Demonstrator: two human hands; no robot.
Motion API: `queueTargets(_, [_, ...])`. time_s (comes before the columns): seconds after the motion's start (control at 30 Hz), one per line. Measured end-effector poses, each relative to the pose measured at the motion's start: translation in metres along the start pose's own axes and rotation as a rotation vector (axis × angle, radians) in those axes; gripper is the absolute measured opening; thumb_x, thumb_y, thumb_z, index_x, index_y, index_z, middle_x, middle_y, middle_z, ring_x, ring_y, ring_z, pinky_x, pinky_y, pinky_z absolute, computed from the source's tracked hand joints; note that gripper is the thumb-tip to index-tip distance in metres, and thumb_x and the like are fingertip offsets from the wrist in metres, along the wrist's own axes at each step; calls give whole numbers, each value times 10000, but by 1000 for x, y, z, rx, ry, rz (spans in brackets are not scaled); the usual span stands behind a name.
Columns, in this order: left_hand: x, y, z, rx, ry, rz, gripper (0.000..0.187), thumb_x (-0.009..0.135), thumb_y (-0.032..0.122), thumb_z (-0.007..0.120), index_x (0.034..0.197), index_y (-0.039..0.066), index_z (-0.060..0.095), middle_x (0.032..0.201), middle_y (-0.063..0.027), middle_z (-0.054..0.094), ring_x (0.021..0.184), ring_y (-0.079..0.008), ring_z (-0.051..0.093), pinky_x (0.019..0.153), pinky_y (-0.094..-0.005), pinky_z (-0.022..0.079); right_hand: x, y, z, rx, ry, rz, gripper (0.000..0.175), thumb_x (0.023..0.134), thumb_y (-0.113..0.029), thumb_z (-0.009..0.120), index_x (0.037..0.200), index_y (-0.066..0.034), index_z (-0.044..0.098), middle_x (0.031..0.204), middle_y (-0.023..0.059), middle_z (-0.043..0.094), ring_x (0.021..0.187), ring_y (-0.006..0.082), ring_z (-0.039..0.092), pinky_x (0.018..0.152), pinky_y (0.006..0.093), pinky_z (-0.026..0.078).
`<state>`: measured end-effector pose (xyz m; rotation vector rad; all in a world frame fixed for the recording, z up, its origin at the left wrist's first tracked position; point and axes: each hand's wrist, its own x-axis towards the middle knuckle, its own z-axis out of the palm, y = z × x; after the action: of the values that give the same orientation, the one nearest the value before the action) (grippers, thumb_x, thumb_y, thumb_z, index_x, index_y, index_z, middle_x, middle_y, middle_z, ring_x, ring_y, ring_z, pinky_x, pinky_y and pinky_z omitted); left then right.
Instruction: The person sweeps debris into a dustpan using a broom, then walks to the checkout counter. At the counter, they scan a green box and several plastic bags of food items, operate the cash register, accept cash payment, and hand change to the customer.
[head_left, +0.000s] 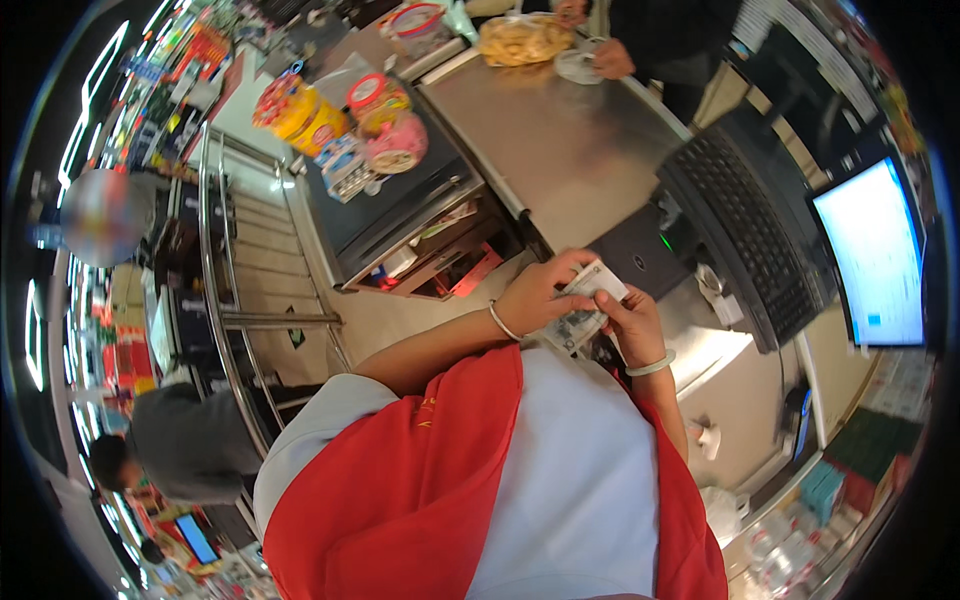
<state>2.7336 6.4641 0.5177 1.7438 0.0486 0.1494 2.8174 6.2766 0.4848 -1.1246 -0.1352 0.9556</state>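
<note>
Several folded banknotes (596, 281) are held in front of my red vest, over the inner edge of a checkout counter. My left hand (544, 292) grips them from the left, its thumb and fingers pinching the paper. From the other side my right hand (634, 322) holds the same notes, with its thumb pressed on their face. Both wrists carry pale bracelets. Just beyond the hands lies a flat black device (637, 255) with a round logo. A black keyboard (742, 225) stands to the right of it, beside a lit monitor (874, 259).
Another person's hand (613, 60) holds a plastic bag at the far end of the metal countertop (562, 142); a bag of yellowish food (525, 39) lies beside it. Candy jars (300, 116) stand on a dark side counter. A metal railing (214, 247) runs along the left, near a person in grey (191, 442).
</note>
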Motion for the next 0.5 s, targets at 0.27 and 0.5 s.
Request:
queueTargets(0.27, [-57,-49,-109,131,352,-96,192,867,40,768,1039,4,692,902,-31,696,811,-80,608,700,-251,476,88,35,103,-440,73,-134,274,965,-255,735,870,-9,663,681,32,653,529,83,588,489,214,454])
queueTargets(0.5, [-111,-112,-213,95,598,-186,411,863,78,784,1264,50,700,1000,-35,721,838,-88,596,738,-248,483,219,81,156,-543,111,-173,220,992,-220,685,947,-7,660,744,37,683,620,97,632,549,243,486])
